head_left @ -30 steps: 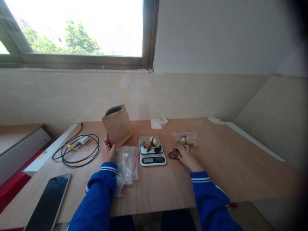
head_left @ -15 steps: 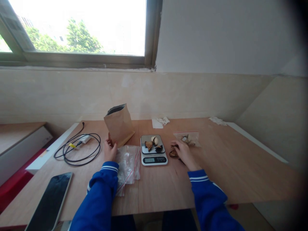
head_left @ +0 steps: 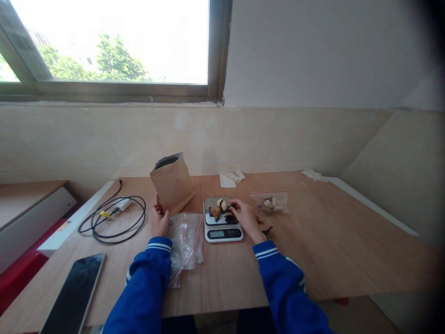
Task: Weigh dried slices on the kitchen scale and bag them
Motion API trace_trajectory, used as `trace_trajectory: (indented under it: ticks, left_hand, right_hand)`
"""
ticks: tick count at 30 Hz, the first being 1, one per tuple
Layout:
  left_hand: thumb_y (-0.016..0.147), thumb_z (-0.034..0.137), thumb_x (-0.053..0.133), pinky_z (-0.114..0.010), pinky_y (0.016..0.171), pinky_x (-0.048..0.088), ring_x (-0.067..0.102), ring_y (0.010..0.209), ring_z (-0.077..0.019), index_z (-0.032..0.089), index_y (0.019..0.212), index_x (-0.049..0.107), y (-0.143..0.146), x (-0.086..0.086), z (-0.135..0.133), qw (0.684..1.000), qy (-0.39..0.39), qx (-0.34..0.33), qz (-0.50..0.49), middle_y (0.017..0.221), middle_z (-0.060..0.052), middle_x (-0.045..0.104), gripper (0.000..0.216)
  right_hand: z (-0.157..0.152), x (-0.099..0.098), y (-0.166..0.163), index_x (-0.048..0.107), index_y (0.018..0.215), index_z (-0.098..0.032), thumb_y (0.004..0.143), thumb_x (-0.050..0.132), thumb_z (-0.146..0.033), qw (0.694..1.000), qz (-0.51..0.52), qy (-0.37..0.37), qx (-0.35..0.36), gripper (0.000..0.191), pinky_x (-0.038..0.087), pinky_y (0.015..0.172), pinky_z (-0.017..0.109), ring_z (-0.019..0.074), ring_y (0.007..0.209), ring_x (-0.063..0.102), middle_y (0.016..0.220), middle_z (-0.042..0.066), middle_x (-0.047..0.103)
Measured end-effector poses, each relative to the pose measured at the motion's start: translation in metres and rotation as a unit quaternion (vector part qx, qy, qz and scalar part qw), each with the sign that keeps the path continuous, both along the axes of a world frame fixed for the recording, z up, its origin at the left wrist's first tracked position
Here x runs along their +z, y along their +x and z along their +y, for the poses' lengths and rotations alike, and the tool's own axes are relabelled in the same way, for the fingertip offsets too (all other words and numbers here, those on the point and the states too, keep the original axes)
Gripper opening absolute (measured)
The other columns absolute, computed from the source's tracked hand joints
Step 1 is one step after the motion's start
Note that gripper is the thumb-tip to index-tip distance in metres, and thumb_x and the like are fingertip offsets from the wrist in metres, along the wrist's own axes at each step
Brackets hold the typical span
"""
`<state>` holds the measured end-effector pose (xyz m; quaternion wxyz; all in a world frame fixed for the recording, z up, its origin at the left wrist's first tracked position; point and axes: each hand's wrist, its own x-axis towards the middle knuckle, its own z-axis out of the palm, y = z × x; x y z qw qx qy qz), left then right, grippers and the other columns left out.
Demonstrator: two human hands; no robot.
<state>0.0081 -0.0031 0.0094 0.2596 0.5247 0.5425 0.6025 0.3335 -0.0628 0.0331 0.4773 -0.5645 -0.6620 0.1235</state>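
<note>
A small digital kitchen scale [head_left: 222, 227] sits mid-table with several dried pieces [head_left: 218, 209] on its platform. My right hand [head_left: 245, 217] reaches over the scale's right side, fingertips at a dark piece [head_left: 231, 217] on the platform. My left hand [head_left: 160, 221] rests at the base of an upright brown paper pouch [head_left: 171, 183], open at the top, next to a pile of clear zip bags [head_left: 186, 239]. A small dark piece [head_left: 267, 230] lies on the table right of my wrist.
A filled clear zip bag [head_left: 270, 202] lies right of the scale. A coiled black cable with a white charger [head_left: 113, 213] and a dark tablet [head_left: 73, 294] are on the left. Crumpled paper scraps [head_left: 235, 176] lie at the back edge by the wall.
My right hand has moved left from the table beside the filled bag onto the scale platform. The dark piece it was touching is gone from that spot. My left hand stayed put.
</note>
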Motion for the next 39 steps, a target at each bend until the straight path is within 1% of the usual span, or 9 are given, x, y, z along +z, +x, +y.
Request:
trace_trajectory:
  ticks: [4,10,15,19,23,28,32,35,39]
  left_hand:
    - [0.07,0.034,0.066,-0.036,0.075,0.05,0.062,0.084,-0.0202,0.02,0.097,0.043,0.001,0.003,-0.002,1.0,-0.001,-0.004,-0.008,0.094,-0.007,0.058,0.038]
    - [0.07,0.036,0.065,-0.035,0.074,0.049,0.06,0.083,-0.0197,0.019,0.098,0.043,0.0,0.0,0.001,1.0,0.001,-0.005,-0.001,0.092,-0.006,0.058,0.039]
    - [0.07,0.034,0.066,-0.033,0.071,0.049,0.059,0.079,-0.0179,0.019,0.098,0.045,-0.001,-0.002,0.002,1.0,0.002,0.005,0.003,0.091,-0.005,0.057,0.038]
    - [0.071,0.031,0.064,-0.032,0.071,0.049,0.059,0.081,-0.0168,0.018,0.103,0.045,0.0,0.0,0.0,1.0,0.012,0.008,0.006,0.097,-0.006,0.056,0.04]
    - [0.071,0.027,0.062,-0.033,0.076,0.048,0.058,0.086,-0.0174,0.018,0.107,0.045,0.0,0.002,-0.001,0.999,0.031,0.021,0.02,0.1,-0.007,0.055,0.04]
    - [0.073,0.025,0.06,-0.035,0.081,0.046,0.057,0.097,-0.0194,0.017,0.108,0.047,-0.002,0.007,-0.004,0.991,0.09,0.071,0.063,0.108,-0.009,0.054,0.038]
    - [0.075,0.02,0.055,-0.032,0.075,0.046,0.057,0.09,-0.0174,0.017,0.106,0.049,0.001,0.017,-0.011,0.975,0.159,0.126,0.089,0.105,-0.008,0.055,0.032]
    - [0.076,0.016,0.051,-0.03,0.07,0.046,0.056,0.08,-0.0151,0.015,0.102,0.051,0.004,0.024,-0.018,0.955,0.22,0.168,0.111,0.098,-0.007,0.055,0.026]
    - [0.077,0.015,0.05,-0.03,0.067,0.045,0.053,0.079,-0.0162,0.015,0.089,0.053,0.006,0.03,-0.027,0.917,0.289,0.218,0.166,0.088,-0.005,0.053,0.012]
  right_hand:
    - [0.002,-0.005,-0.001,0.063,0.103,-0.02,0.084,0.051,-0.025,0.999,0.046,-0.012,0.018,0.023,0.053,0.08,0.036,0.0207,0.091,0.067,0.099,0.008,0.07]
    - [-0.004,-0.006,0.005,0.056,0.117,-0.019,0.087,0.051,-0.035,0.998,0.06,-0.017,0.02,0.035,0.05,0.09,0.041,0.0231,0.105,0.062,0.115,0.011,0.065]
    - [-0.021,-0.01,0.024,0.058,0.112,-0.018,0.092,0.04,-0.034,0.998,0.048,0.02,-0.023,0.031,0.046,0.095,0.043,0.0232,0.107,0.059,0.113,0.012,0.064]
    - [-0.041,-0.015,0.039,0.061,0.105,-0.018,0.091,0.039,-0.031,0.997,-0.004,0.036,-0.067,0.029,0.045,0.093,0.043,0.0238,0.104,0.058,0.106,0.012,0.062]
    - [-0.057,-0.018,0.044,0.062,0.1,-0.019,0.091,0.038,-0.028,0.995,-0.042,0.042,-0.085,0.028,0.044,0.094,0.043,0.0236,0.104,0.056,0.106,0.012,0.059]
    - [-0.066,-0.03,0.045,0.062,0.099,-0.018,0.091,0.036,-0.025,0.992,-0.063,0.034,-0.105,0.028,0.045,0.093,0.043,0.024,0.105,0.055,0.107,0.013,0.057]
    - [-0.071,-0.04,0.046,0.061,0.103,-0.019,0.091,0.038,-0.025,0.988,-0.1,0.028,-0.116,0.027,0.043,0.093,0.043,0.0243,0.108,0.054,0.115,0.013,0.056]
    - [-0.075,-0.04,0.045,0.057,0.116,-0.022,0.089,0.043,-0.029,0.976,-0.161,0.012,-0.143,0.031,0.04,0.094,0.046,0.0272,0.114,0.05,0.124,0.011,0.055]
    - [-0.078,-0.035,0.041,0.053,0.125,-0.029,0.09,0.045,-0.031,0.959,-0.236,-0.026,-0.153,0.036,0.035,0.094,0.047,0.0279,0.117,0.048,0.133,0.006,0.053]
